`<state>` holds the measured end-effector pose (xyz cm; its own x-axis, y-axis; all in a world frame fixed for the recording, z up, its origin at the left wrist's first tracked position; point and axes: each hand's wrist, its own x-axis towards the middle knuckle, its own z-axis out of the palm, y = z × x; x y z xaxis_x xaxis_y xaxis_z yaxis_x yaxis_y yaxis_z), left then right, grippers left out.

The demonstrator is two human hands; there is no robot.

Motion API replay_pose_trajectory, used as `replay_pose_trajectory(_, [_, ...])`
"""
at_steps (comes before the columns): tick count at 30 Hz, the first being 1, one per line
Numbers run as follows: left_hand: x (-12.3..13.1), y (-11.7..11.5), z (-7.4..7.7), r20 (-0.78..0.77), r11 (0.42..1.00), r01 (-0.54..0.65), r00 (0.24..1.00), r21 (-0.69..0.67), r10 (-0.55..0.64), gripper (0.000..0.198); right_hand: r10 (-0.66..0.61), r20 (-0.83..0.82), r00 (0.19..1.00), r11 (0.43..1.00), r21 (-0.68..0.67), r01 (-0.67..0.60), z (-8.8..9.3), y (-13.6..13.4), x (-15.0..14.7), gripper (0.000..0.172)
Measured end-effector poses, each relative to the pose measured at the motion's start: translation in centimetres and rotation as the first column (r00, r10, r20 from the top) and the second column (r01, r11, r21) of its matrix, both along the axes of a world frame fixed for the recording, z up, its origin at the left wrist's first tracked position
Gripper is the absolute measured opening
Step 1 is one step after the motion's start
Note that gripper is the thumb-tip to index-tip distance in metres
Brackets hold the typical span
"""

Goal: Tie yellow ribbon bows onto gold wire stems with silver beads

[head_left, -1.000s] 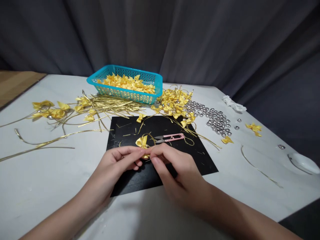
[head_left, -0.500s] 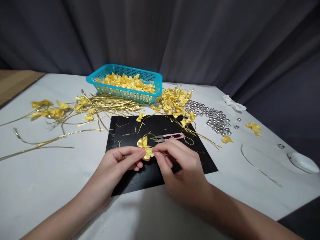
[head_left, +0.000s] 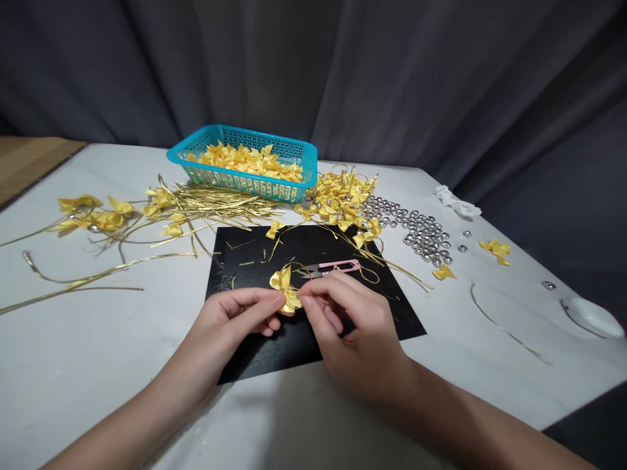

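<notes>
Between my hands is a yellow ribbon bow [head_left: 283, 279], raised a little over a black mat [head_left: 274, 349]. My left hand [head_left: 240, 314] pinches its lower left part between thumb and fingers. A thin gold cord [head_left: 309, 273] curves up from the bow, and my right hand [head_left: 355, 320] pinches that cord at the bow's right side. The exact spot under the fingertips is hidden. Just behind my right hand lies a pair of thread snips [head_left: 336, 266] with pink handles, blades pointing left.
Behind the mat stands a blue basket [head_left: 240, 177] of yellow bows. Cut gold cords [head_left: 220, 203] lie before it. Corded bows [head_left: 343, 196] are heaped right of it, beside silver beads [head_left: 426, 235]. A white dish [head_left: 595, 318] sits far right; more bows [head_left: 98, 219] lie left.
Both hands keep the same pinch on the bow and cord. Only slight finger movement shows, and the view has shifted a touch.
</notes>
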<state>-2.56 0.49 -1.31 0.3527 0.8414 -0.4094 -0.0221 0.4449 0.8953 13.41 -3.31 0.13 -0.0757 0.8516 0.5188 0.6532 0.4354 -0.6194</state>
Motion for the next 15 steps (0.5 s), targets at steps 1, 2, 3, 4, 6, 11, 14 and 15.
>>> replay_pose_trajectory(1, [0.01, -0.02, 0.03, 0.001, 1.0, 0.003, 1.0, -0.001, -0.003, 0.017, -0.001, -0.005, 1.0, 1.0, -0.001, 0.001, -0.03, -0.02, -0.01, 0.015])
replay_pose_trajectory(2, [0.03, -0.04, 0.07, 0.001, 1.0, 0.004, 1.0, -0.002, -0.004, 0.018, -0.001, -0.01, 1.0, 1.0, -0.001, 0.001, -0.05, -0.05, -0.01, 0.015])
replay_pose_trajectory(3, [0.06, -0.06, 0.11, 0.001, 1.0, 0.005, 1.0, -0.004, -0.005, 0.018, 0.0, -0.015, 1.0, 1.0, 0.0, 0.0, -0.07, -0.09, -0.02, 0.016])
replay_pose_trajectory(4, [0.09, -0.08, 0.15, 0.002, 1.0, 0.005, 1.0, -0.008, -0.005, 0.017, 0.001, -0.018, 1.0, 1.0, 0.0, -0.001, -0.08, -0.13, -0.03, 0.016])
replay_pose_trajectory(6, [0.13, -0.12, 0.22, 0.006, 1.0, 0.002, 1.0, -0.011, -0.002, 0.017, 0.0, -0.023, 1.0, 1.0, -0.002, 0.0, -0.08, -0.17, -0.04, 0.016])
replay_pose_trajectory(11, [0.12, -0.14, 0.3, 0.004, 1.0, 0.001, 1.0, 0.001, -0.001, 0.015, -0.006, -0.017, 1.0, 1.0, -0.008, 0.006, -0.07, -0.12, -0.04, 0.016])
replay_pose_trajectory(14, [0.17, -0.08, 0.26, -0.001, 1.0, 0.008, 1.0, 0.022, -0.008, 0.015, 0.003, -0.014, 1.0, 1.0, -0.013, -0.003, -0.12, -0.07, 0.02, 0.016])
replay_pose_trajectory(15, [0.22, -0.05, 0.25, -0.001, 1.0, 0.01, 1.0, 0.028, -0.01, 0.015, 0.003, -0.015, 1.0, 1.0, -0.014, -0.004, -0.14, -0.06, 0.05, 0.016])
